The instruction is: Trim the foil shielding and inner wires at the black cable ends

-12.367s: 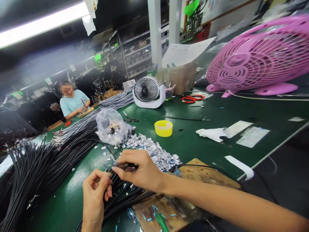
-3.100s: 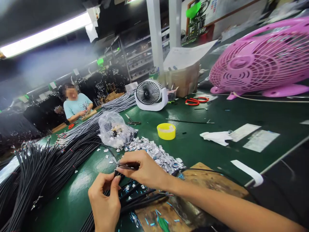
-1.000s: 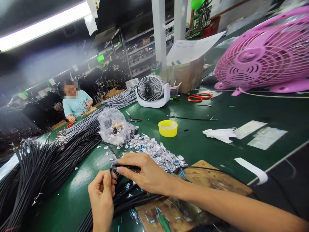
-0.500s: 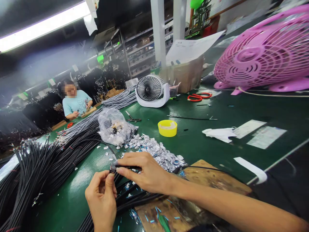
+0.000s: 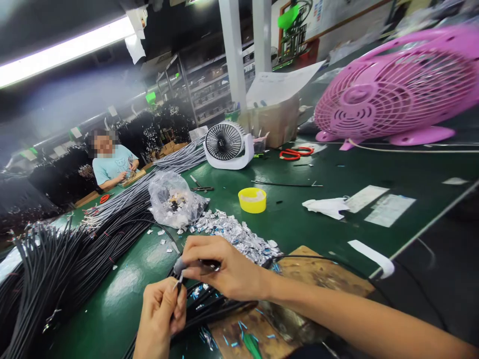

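Note:
My left hand [image 5: 159,314] is closed, pinching the end of a black cable [image 5: 178,287] between thumb and fingers. Just above it, my right hand [image 5: 224,271] is closed round a dark hand tool [image 5: 207,267] with a shiny part; its exact kind is hidden by the palm. A grey cover [image 5: 179,265] sits on a fingertip of that hand. Thumb and forefinger meet at the cable's tip, where a thin silvery-white strip shows. Behind my hands lies a heap of silver foil scraps [image 5: 239,237]. More black cables run beneath my right hand.
Bundles of black cables [image 5: 75,269] fill the left side. Around the green table [image 5: 288,229] are a plastic bag of scraps [image 5: 172,199], yellow tape ring [image 5: 252,201], white fan [image 5: 228,144], red-handled scissors [image 5: 295,153], pink fan [image 5: 374,94] and wooden board [image 5: 322,279]. A person [image 5: 116,162] sits opposite.
My right hand has turned slightly, and the silvery-white strip now shows at the cable's tip. My left hand has shifted a little right and down. The view has swung slightly right.

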Available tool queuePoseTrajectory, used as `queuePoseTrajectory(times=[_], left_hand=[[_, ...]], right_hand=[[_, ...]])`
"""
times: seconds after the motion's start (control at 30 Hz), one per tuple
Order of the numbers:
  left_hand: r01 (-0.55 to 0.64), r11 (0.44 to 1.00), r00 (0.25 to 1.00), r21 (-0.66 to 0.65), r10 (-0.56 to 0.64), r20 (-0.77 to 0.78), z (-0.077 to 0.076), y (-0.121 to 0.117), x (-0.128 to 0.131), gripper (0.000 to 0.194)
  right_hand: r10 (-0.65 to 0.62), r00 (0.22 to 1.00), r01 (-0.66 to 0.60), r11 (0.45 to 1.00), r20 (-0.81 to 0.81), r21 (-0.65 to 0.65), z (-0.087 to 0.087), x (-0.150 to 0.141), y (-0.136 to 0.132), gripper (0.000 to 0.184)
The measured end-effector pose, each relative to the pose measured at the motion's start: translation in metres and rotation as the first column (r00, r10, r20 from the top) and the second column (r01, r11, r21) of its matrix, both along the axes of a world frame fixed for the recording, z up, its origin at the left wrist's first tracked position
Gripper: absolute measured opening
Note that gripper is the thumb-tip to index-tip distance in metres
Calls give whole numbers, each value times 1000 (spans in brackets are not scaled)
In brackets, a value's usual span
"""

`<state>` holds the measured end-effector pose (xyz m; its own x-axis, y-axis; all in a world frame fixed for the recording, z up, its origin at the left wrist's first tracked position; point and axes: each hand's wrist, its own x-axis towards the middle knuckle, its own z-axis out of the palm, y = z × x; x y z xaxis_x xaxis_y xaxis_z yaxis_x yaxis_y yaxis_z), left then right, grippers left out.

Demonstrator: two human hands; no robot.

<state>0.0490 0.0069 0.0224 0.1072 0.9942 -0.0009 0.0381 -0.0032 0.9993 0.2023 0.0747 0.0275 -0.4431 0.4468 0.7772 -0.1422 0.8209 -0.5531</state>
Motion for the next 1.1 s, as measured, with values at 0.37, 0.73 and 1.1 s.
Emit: queuePoseTrajectory(times=[0.37,0.73,1.1], left_hand=[[46,998,998,-39,-44,49,-4,4,3,56],[-164,979,981,122,174,-83,-25,13,4,44],[-345,839,827,422,484,-285,-30,14,21,13]], right_hand=[[-113,994,113,974,-10,196,-6,-3,2,14],[-173,982,160,975,-70,-157,-6,-9,2,12],[-253,965,252,967,-66,-34,-11,-6,-3,14]])
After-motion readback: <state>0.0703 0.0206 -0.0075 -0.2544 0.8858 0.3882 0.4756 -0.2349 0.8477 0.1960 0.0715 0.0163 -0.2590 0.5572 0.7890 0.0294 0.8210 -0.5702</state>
